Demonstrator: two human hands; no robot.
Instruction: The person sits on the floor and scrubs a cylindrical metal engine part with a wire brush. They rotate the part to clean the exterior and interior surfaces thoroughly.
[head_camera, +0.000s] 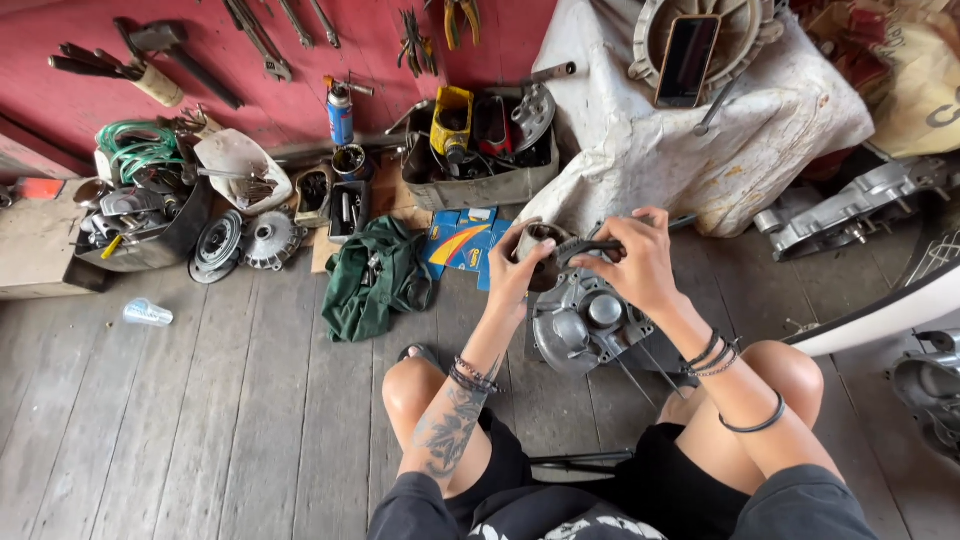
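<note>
Worn grey floorboards (200, 420) run under everything, and the person sits low on them with bare knees spread. Both hands are raised just above an aluminium engine case (585, 325) that lies on the boards between the knees, directly below the hands.

Left hand (515, 272) is closed around a short metal cylinder part (540, 250), gripping it from the near side with the fingers wrapped up its wall. Its open mouth faces up and slightly away from the person, so its short axis stands roughly upright, a little tilted. Right hand (640, 262) pinches a dark curved strip (595, 247), perhaps a band or ring; I can't tell which. That strip runs mostly level, left to right, from the right hand's fingertips across to the rim of the cylinder part, touching it. So the two hands are close together, each clamped on its own piece, with the pieces meeting between them.

Just beyond the left hand lie a blue carton (465, 242) and a crumpled green cloth (375, 280). Beyond the right hand a stained white sheet (660, 150) drapes over something bulky. Farther out past both hands stands a tray of parts (480, 150), and tools hang on the red wall (100, 100) behind.
</note>
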